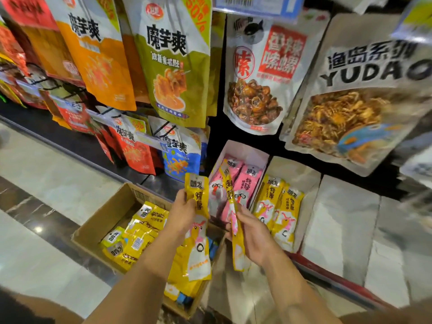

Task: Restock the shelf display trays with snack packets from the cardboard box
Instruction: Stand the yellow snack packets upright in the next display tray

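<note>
My left hand [184,212] grips a long yellow snack packet [198,230] upright, its face toward me, above the open cardboard box [100,220]. My right hand [251,233] holds a second yellow packet [235,220] edge-on, its top leaning toward the shelf trays. The box on the floor holds several more yellow packets [138,239]. One white display tray [243,152] contains pink packets [245,185]. The tray [301,174] to its right holds a few yellow packets [280,211] standing at its left side.
Large snack bags hang on pegs above the trays, among them a green one [173,66] and a grey YUDAO bag [364,94]. White trays [343,225] sit further right on the shelf. A light tiled floor [39,174] lies to the left.
</note>
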A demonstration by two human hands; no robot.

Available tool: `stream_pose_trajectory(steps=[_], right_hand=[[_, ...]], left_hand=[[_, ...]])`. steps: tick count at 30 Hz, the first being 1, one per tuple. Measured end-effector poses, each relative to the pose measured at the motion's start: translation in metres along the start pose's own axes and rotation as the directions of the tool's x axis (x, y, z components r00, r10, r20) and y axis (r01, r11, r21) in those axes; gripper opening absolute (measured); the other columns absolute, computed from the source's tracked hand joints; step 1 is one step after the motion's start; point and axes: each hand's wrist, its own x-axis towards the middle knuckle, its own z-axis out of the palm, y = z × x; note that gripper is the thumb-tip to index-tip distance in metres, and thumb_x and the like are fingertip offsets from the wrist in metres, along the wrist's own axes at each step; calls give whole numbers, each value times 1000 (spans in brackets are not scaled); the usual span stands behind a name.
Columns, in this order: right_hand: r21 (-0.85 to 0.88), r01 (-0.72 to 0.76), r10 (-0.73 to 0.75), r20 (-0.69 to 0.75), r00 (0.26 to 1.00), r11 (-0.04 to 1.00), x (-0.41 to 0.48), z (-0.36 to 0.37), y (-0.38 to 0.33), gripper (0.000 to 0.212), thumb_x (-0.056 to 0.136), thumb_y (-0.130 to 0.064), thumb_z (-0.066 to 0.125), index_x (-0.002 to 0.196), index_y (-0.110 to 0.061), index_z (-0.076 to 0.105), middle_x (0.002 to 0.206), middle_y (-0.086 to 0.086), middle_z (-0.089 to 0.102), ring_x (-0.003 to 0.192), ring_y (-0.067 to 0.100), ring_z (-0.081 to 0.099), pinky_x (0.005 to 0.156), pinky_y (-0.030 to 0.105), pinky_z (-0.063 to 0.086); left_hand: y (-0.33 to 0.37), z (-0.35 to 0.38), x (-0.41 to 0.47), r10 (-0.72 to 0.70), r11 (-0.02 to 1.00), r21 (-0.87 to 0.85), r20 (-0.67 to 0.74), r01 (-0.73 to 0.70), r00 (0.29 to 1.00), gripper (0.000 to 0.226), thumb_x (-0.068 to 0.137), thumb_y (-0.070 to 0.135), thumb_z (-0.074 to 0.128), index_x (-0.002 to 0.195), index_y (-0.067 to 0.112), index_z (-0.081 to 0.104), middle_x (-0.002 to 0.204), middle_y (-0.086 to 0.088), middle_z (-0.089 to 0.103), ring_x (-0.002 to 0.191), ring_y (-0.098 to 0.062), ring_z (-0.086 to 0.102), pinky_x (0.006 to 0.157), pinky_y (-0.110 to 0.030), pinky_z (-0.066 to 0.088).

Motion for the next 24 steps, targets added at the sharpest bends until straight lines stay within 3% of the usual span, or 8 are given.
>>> stream_pose_trajectory(steps=[3,8,11,12,15,18,21,24], right_hand=[[80,15,-13,-29,999,997,-4,-11,-9,33,97,-10,42,124,-14,60,82,10,63,62,22,57,58,32,46],[145,48,-46,-17,999,988,-16,-39,-22,36,94,-45,64,105,-10,64,81,11,56,62,21,48,50,29,37],[153,60,-54,-43,998,986,-22,-59,-28,59,68,-31,91,113,-10,58,86,11,59,64,22,54,52,31,43],[131,62,-55,-62,997,989,-26,-65,-31,68,64,-25,92,119,-9,56,90,11,62,67,23,59,55,33,47],[135,80,-60,-146,988,988,-37,-83,-37,53,83,-18,71,131,0,57,112,16,72,90,31,73,67,37,59],[156,132,-96,-222,970,979,-49,-104,-44,39,98,-15,53,133,1,56,120,21,71,100,32,74,70,39,62],[145,176,-121,-323,938,974,-58,-126,-52,34,96,-14,59,129,-4,62,121,24,70,98,36,73,73,43,61],[179,177,-84,-431,898,968,-65,-151,-60,34,86,-16,69,120,-11,66,99,23,75,78,38,74,68,45,61]], left_hand=[[-1,18,3,5,1000,7,79,-6,997,22,96,20,43,103,35,58,102,-6,71,99,-30,67,92,-51,54],[-2,55,12,34,999,-1,152,-35,988,31,88,43,48,117,40,57,112,3,70,105,-23,66,99,-49,52],[13,79,5,-59,992,-97,182,78,981,8,94,18,55,101,19,58,87,-6,65,71,-21,65,61,-28,57],[16,88,3,-84,991,-88,215,105,973,15,88,15,60,103,11,58,82,-9,63,64,-22,64,52,-27,53],[12,109,7,-61,998,-12,266,67,962,17,80,8,62,96,4,61,76,-11,63,60,-22,62,55,-29,50],[13,132,8,-63,998,13,274,62,960,12,85,7,67,96,12,63,64,-3,63,43,-12,54,43,-19,40],[10,155,9,-27,999,-33,292,38,956,13,92,7,66,101,15,61,73,-4,68,44,-8,56,41,-16,40],[2,179,17,6,1000,-4,285,-5,958,11,93,10,67,92,18,59,83,-7,65,54,-11,55,47,-19,40]])
